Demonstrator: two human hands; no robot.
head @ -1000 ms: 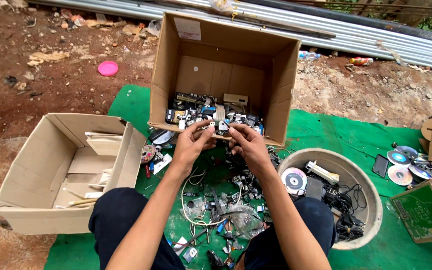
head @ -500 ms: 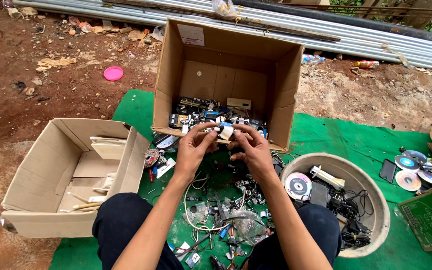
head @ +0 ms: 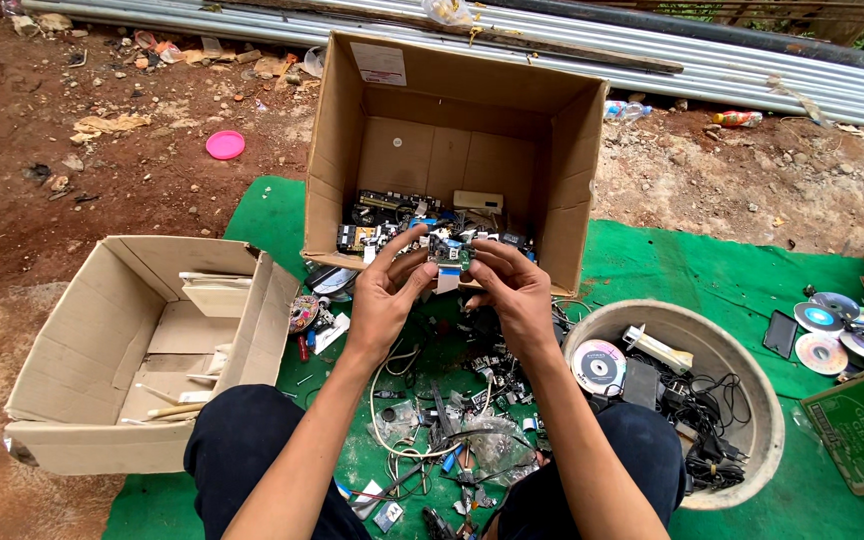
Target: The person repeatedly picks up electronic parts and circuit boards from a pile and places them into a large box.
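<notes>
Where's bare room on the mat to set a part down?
Free: green mat between the tall cardboard box and the basin. Crowded: the scrap pile between the knees, under both hands.

Outdoor yard in daylight.
A green mat (head: 712,270) is spread on red dirt (head: 72,180); corrugated metal sheets (head: 732,70) are laid behind.
</notes>
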